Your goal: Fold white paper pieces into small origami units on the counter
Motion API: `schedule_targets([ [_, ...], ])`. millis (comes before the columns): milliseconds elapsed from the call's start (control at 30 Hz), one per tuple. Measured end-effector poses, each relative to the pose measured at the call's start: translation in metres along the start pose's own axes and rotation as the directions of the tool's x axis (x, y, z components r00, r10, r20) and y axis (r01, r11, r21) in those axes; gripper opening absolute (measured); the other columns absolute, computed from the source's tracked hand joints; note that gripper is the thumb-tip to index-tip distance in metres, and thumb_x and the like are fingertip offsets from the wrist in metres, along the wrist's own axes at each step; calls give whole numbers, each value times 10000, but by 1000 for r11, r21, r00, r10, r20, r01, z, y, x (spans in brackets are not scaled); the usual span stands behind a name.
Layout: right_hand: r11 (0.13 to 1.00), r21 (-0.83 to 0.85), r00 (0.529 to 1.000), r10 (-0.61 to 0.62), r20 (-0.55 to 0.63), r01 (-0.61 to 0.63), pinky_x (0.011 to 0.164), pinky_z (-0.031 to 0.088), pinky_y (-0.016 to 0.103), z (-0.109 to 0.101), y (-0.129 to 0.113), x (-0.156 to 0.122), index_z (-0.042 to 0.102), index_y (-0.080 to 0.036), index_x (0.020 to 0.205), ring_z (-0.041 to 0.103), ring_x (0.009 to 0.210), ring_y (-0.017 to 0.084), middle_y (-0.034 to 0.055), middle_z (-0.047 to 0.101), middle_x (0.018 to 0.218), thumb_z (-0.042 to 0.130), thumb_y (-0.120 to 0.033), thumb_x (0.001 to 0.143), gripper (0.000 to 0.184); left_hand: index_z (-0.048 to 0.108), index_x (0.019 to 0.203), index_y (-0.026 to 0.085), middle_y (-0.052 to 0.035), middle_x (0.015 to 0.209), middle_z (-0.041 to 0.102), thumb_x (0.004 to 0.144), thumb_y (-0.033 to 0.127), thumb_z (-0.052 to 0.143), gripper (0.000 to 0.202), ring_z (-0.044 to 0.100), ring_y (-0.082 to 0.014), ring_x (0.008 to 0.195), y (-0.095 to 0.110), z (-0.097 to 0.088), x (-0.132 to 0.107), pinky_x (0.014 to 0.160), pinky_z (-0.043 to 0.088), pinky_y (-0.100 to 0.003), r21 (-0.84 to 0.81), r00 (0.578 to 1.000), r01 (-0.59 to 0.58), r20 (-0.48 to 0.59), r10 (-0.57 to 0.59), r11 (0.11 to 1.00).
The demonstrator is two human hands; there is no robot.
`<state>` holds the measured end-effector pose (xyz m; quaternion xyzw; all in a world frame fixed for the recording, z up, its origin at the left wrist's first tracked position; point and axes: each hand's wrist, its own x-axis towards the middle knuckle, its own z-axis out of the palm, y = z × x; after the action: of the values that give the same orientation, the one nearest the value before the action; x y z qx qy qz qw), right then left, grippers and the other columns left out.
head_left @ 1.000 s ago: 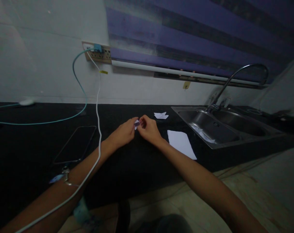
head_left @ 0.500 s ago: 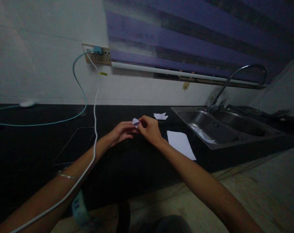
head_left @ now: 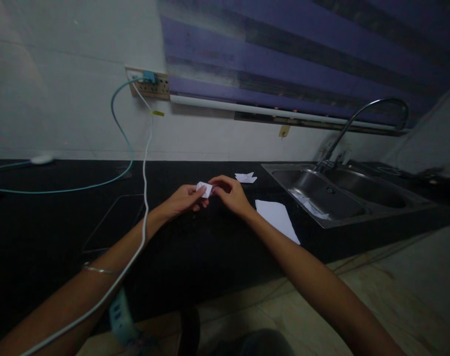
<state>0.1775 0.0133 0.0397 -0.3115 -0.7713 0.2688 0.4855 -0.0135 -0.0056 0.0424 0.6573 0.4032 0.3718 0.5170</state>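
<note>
A small white folded paper (head_left: 206, 192), now a flat square-like shape, is pinched in my left hand (head_left: 185, 200), thumb on top and fingers beneath. My right hand (head_left: 230, 195) is curled at the paper's right edge, with thumb and fingertips closed on that corner. Behind my right hand, a white folded paper boat (head_left: 246, 178) rests on the black counter (head_left: 195, 257). To the right of my right forearm lies a stack of white paper sheets (head_left: 277, 220), partly covered by the arm.
A steel double sink (head_left: 317, 190) with scraps of white paper in its left basin is at the right, below a curved tap (head_left: 353, 118). A white cable (head_left: 145, 173) hangs across my left forearm from the wall socket (head_left: 156, 87). A dark tablet-like slab (head_left: 113, 222) lies at left.
The folded paper has turned from a raised, pointed shape to a flat face toward me. My left thumb has come down on it, and my right fingers have shifted to its right edge.
</note>
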Motion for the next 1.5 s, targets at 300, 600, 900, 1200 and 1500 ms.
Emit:
schedule_targets([
  [300, 981, 142, 974, 102, 200, -132, 735, 478, 307, -1, 8, 0, 736, -171, 864, 640, 768, 154, 42, 716, 838, 697, -367, 816, 206, 657, 625, 143, -34, 551, 628, 919, 558, 486, 537, 528, -101, 490, -3, -6, -1, 490, 365, -207, 335, 978, -146, 193, 84, 931],
  [600, 951, 240, 972, 154, 178, -194, 724, 470, 305, 1, 11, 1, 731, -186, 840, 616, 741, 149, 32, 707, 820, 732, -404, 776, 227, 687, 780, 134, -62, 713, 690, 926, 513, 493, 450, 547, -111, 559, 4, -16, -7, 508, 360, -217, 254, 945, -150, 321, 63, 955],
  [900, 976, 181, 989, 103, 104, -121, 704, 470, 291, 2, 5, 2, 720, -166, 819, 608, 735, 148, 41, 694, 797, 726, -406, 784, 243, 614, 813, 169, -18, 679, 640, 991, 477, 349, 444, 567, -132, 572, 0, -11, -6, 559, 400, -248, 588, 961, -275, 131, 245, 761],
  [1200, 950, 172, 926, 196, 324, -261, 605, 416, 253, 1, 5, -3, 705, -155, 802, 566, 637, 119, 21, 663, 720, 692, -487, 801, 333, 597, 758, 178, -4, 641, 592, 973, 350, 376, 353, 534, -128, 567, 2, -10, -6, 563, 374, -249, 667, 929, -302, 45, 368, 681],
  [1500, 947, 215, 953, 186, 239, -239, 605, 421, 261, -1, 5, -1, 690, -156, 737, 549, 612, 124, 19, 632, 666, 696, -565, 763, 410, 580, 653, 163, 7, 513, 494, 948, 571, 372, 544, 425, -101, 431, 2, 3, -8, 432, 306, -226, 455, 989, -141, 100, 107, 879],
])
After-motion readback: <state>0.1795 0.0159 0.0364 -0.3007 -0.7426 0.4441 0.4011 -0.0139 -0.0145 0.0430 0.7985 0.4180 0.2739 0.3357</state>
